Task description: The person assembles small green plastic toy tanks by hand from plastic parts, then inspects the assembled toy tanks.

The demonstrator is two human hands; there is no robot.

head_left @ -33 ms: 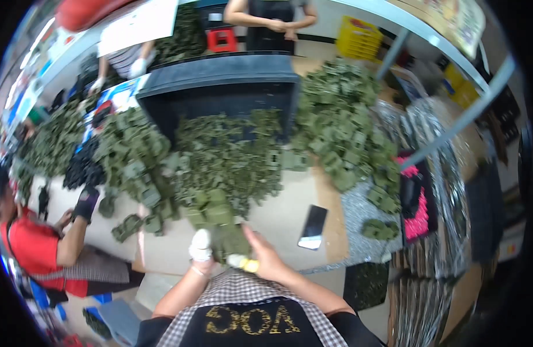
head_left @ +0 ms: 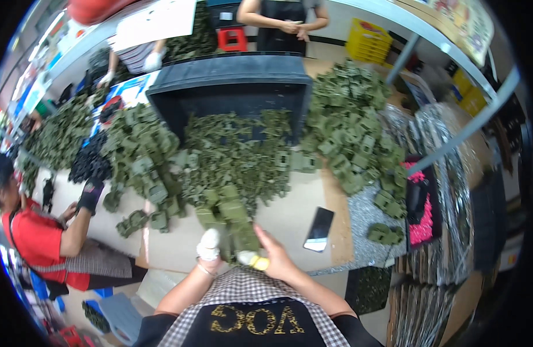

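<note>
In front of my apron my left hand (head_left: 208, 248), with white covering on its fingers, is closed at the near left side of an olive-green strap-like strip (head_left: 239, 222). My right hand (head_left: 273, 254) is closed at the strip's near right end, with white and yellow wraps on fingers. Its thumb lies along the strip's edge. The strip's near end is partly hidden by my fingers. Just beyond, the strip's far end meets a heap of small olive-green pieces (head_left: 237, 159), which spills from a dark grey bin (head_left: 232, 75) tipped on its side.
Piles of green buckle-like parts lie left (head_left: 142, 156) and right (head_left: 356, 133). A phone (head_left: 319, 229) rests on the table to the right. Beyond it sits a tray with bright pink pieces (head_left: 420, 220). A person in red (head_left: 38, 237) works at the left; another person (head_left: 281, 26) stands opposite.
The whole view has shifted slightly to the right. The strip between my hands looks straighter and reaches a little farther from me, and both hands stay at it.
</note>
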